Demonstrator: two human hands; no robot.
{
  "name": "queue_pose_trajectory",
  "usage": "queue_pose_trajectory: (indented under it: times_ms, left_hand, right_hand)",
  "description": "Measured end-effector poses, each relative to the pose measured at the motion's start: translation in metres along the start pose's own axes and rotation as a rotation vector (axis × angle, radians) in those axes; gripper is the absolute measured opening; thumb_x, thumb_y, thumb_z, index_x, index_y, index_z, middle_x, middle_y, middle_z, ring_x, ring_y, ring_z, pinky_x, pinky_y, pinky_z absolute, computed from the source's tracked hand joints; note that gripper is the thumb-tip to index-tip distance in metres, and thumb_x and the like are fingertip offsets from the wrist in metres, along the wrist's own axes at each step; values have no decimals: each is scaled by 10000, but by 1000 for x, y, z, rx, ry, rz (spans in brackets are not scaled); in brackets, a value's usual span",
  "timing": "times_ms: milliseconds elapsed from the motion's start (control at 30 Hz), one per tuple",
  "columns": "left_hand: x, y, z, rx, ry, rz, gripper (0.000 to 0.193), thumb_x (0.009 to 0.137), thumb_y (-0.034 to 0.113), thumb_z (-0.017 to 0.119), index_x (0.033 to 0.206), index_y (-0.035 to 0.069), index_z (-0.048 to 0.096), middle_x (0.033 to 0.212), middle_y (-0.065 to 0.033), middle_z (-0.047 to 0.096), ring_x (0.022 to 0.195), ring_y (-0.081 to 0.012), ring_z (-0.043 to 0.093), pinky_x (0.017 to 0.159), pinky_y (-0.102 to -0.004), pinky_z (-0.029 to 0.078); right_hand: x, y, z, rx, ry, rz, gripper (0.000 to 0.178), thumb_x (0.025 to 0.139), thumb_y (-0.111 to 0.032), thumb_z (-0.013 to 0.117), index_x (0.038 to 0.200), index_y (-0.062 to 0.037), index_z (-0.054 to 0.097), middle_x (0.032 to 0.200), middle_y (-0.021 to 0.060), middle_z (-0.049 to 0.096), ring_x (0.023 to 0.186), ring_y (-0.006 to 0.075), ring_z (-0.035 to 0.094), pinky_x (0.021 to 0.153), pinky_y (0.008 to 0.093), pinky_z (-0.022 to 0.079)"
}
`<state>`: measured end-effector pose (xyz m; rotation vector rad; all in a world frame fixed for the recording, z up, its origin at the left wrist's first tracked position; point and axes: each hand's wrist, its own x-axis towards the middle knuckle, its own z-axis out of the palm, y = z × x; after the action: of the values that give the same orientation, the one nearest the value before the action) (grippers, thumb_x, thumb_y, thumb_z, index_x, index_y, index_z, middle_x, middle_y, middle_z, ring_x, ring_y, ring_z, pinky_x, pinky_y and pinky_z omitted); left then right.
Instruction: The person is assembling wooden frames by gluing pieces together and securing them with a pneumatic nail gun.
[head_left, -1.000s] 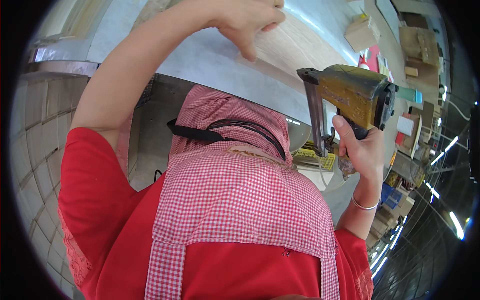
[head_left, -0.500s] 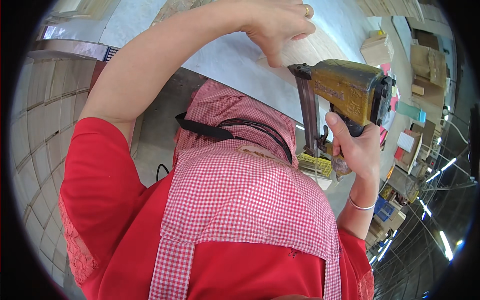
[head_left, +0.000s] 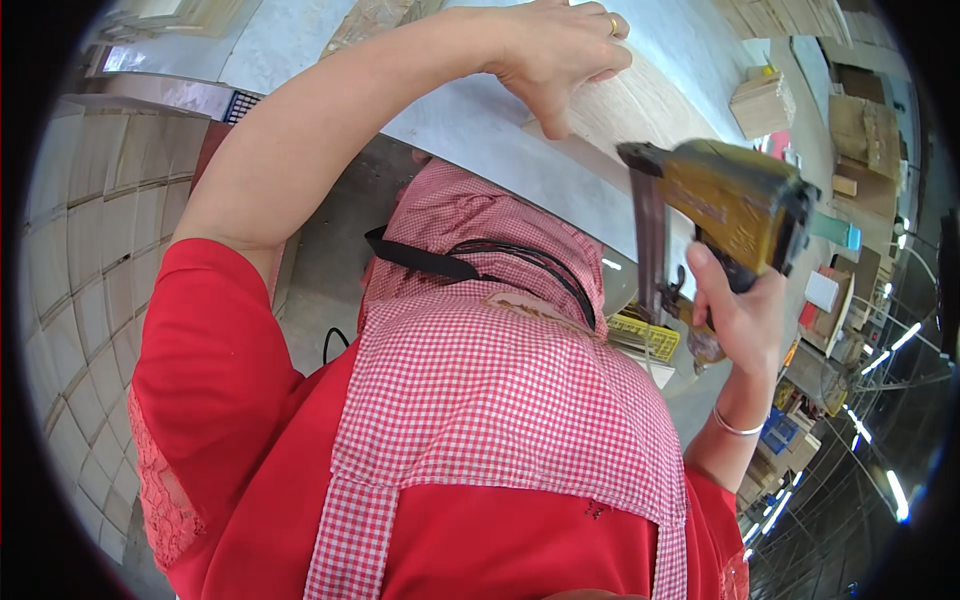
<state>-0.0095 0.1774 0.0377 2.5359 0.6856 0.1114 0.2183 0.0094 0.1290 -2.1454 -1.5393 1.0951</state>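
Note:
My right hand (head_left: 742, 312) is wrapped round the handle of a yellow and black nail gun (head_left: 728, 195), its long dark magazine slanting down toward my apron. The gun's nose is just off the right side of a pale wooden piece (head_left: 640, 105) on the light worktable. From above, my left hand (head_left: 560, 62) grips that piece, the thumb on the near side and the fingers curled over the far side. Part of the wood is hidden under this hand.
A small stack of wooden blocks (head_left: 762, 105) stands at the table's right. Behind my left forearm lies another wooden piece (head_left: 370, 25). Stacked boards (head_left: 90, 240) line the left side. A yellow crate (head_left: 645, 335) sits below the nail gun.
The nail gun and my right hand have shifted right and slightly nearer, off the wood. My left hand keeps its hold on the wooden piece. The whole view has shifted slightly.

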Motion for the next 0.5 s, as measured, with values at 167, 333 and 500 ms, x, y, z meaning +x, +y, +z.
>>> queue_pose_trajectory:
  times_ms: [167, 333, 500]
  left_hand:
    - [-29, 33, 12, 497, 219, -120, 552, 667, 270, 805, 1087, -32, 611, 1329, -327, 501, 1274, -429, 476, 1046, -528, 402]
    - [-84, 13, 53, 202, 464, -233, 894, 601, 401, 837, 1354, 71, 485, 1369, -241, 476, 1303, -417, 440, 1059, -532, 356]
    - [-101, 83, 90, 74, 527, -673, 1120, 634, 615, 806, 1416, -66, 384, 1348, -279, 467, 1258, -426, 454, 1010, -551, 373]
  right_hand:
    - [-22, 33, -20, 60, 107, 44, 280, 910, -248, 744, 926, 19, 662, 609, 1, 571, 471, 70, 506, 427, 239, 382]
    - [-37, 63, -27, 158, 118, 44, 272, 876, -150, 762, 1032, 17, 614, 693, 11, 597, 473, 72, 515, 416, 239, 394]
    - [-36, 82, -34, 220, 152, 103, 279, 862, -96, 761, 1054, 18, 594, 684, 10, 594, 459, 76, 517, 402, 244, 392]
